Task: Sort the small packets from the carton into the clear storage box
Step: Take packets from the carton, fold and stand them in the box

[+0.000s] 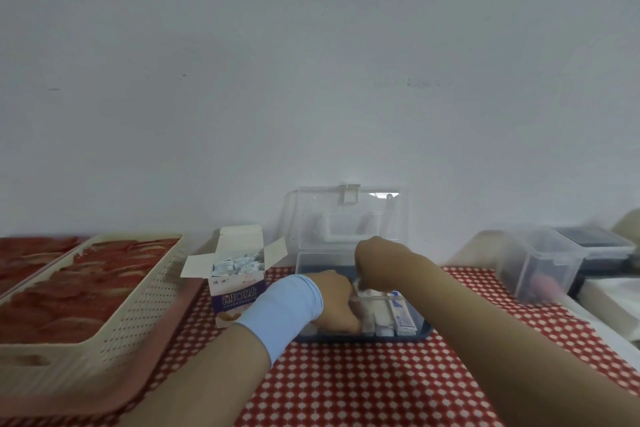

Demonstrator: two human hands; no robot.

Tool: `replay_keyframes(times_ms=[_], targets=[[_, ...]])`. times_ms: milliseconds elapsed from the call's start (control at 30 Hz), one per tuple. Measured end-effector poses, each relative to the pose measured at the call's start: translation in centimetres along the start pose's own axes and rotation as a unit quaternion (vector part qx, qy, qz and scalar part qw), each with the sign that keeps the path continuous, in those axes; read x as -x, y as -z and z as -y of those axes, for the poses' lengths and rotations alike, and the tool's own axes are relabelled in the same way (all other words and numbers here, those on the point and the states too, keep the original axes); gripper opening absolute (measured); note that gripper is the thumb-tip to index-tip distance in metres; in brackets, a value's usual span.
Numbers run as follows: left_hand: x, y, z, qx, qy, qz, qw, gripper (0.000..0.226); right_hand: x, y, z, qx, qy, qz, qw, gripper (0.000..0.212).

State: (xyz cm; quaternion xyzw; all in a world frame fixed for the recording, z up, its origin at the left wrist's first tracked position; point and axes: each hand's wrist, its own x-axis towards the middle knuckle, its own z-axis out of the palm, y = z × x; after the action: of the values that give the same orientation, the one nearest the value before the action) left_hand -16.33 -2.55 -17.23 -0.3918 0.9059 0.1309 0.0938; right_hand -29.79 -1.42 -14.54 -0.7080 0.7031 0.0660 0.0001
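So both hands are down inside the clear storage box (360,291) right now. The left hand (334,298), with a light blue wristband (284,308) on that wrist, is curled low in the box's left part; whether it's actually gripping anything is hard to tell, since the fingers are tucked out of sight. The right hand (375,262) hangs a bit higher over the middle, fingers pinched together on something small and white (358,282), looks like one of the packets, though it's blurry. A few white and blue sachets (398,317) already stand on edge in the right part of the box. Its see-through lid (346,215) is flipped up against the wall behind.

Just left of the box sits the carton (237,284), flaps open, purple print on the front, with a heap of small packets (235,262) showing at the top. Further left is a cream perforated basket (114,319) nested on a pink tray. Everything's on a red tablecloth with white dots (363,385). Off to the right there's another clear container (540,263), well apart.
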Motion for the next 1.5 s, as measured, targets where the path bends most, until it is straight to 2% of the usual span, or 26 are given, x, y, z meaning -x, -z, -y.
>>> replay_keyframes(times_ms=[100, 167, 300, 533, 700, 833, 900, 1000, 1067, 1133, 1233, 1333, 1433, 1500], targets=[[0.1, 0.0, -0.2, 0.003, 0.007, 0.007, 1.000, 0.031, 0.0, 0.7, -0.7, -0.015, 0.001, -0.029, 0.999, 0.005], [0.1, -0.1, -0.1, 0.005, 0.007, 0.008, 1.000, 0.031, 0.0, 0.6, -0.9, -0.035, 0.006, -0.017, 0.999, 0.021], [0.1, 0.1, 0.1, 0.000, -0.028, -0.008, 1.000, 0.031, 0.6, 0.0, -0.4, -0.028, 0.044, 0.045, 0.998, 0.030], [0.5, 0.6, -0.1, 0.035, -0.037, -0.040, 0.998, 0.031, 0.6, 1.3, -1.4, -0.060, -0.013, -0.005, 0.998, 0.019], [0.1, 0.3, -1.1, 0.047, -0.018, -0.012, 0.999, 0.042, 1.0, 0.7, -1.2, -0.018, -0.016, 0.057, 0.998, 0.015], [-0.3, 0.1, -1.7, -0.030, 0.004, 0.010, 0.999, 0.062, 0.8, 0.0, -1.3, 0.002, -0.012, 0.058, 0.998, 0.008], [-0.6, 0.3, -2.1, -0.058, 0.009, 0.021, 0.998, 0.073, 0.5, 0.2, -1.5, -0.014, -0.009, 0.076, 0.997, 0.015], [-0.5, 0.8, -2.5, -0.060, 0.005, 0.049, 0.997, 0.062, 0.4, 0.9, -1.9, -0.034, -0.011, 0.078, 0.996, 0.029], [-0.1, 1.1, -2.8, -0.054, 0.002, 0.071, 0.996, 0.049, 0.8, 1.3, -2.1, -0.028, -0.011, 0.062, 0.998, 0.029], [0.1, 1.4, -3.2, -0.076, -0.002, 0.086, 0.993, 0.044, 0.9, 1.3, -2.3, -0.022, -0.012, 0.049, 0.998, 0.025], [0.2, 1.5, -3.3, -0.082, -0.002, 0.087, 0.993, 0.047, 0.5, 0.6, -2.2, -0.036, -0.025, 0.037, 0.998, 0.020], [-0.1, 1.2, -3.0, -0.084, -0.012, 0.081, 0.993, 0.057, 0.0, 0.0, -2.1, -0.034, -0.027, 0.062, 0.997, 0.017], [0.0, 1.1, -2.8, -0.059, -0.015, 0.051, 0.997, 0.066, -0.3, -0.3, -2.3, -0.031, -0.014, 0.087, 0.996, 0.022], [0.5, 1.3, -2.7, -0.045, -0.027, 0.038, 0.998, 0.064, -0.4, -0.1, -2.4, -0.033, -0.014, 0.092, 0.995, 0.024]])
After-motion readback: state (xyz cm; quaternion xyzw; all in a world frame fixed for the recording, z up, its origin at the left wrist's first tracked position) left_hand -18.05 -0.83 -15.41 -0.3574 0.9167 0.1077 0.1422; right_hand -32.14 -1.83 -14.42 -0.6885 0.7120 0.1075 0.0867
